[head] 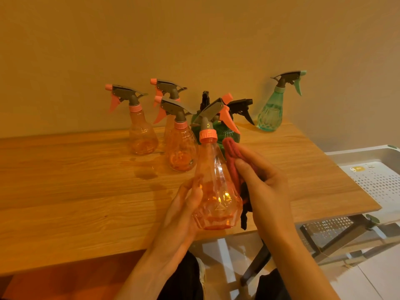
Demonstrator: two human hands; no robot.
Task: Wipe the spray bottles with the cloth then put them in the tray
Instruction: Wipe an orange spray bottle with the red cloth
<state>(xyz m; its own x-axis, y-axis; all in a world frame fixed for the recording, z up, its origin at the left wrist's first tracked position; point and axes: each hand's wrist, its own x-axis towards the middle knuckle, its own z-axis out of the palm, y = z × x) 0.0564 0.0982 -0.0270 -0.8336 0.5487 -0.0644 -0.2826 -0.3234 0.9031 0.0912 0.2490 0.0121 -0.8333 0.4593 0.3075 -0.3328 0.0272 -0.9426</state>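
My left hand (184, 211) grips the lower body of a clear orange spray bottle (216, 180), lifted above the table's front edge and tilted slightly. My right hand (264, 185) holds a red cloth (231, 156) and presses it against the bottle's right side. Three more orange bottles (142, 135) (180, 148) (171, 92) stand behind on the wooden table (75, 191). Two dark green bottles (229, 131) are partly hidden behind the held one. A teal bottle (272, 113) stands at the back right. The white perforated tray (376, 180) sits to the right of the table.
A plain wall runs close behind the bottles. Below the table's right end a metal folding frame (337, 232) and a white floor show. My dark-clothed legs (179, 282) are under the front edge.
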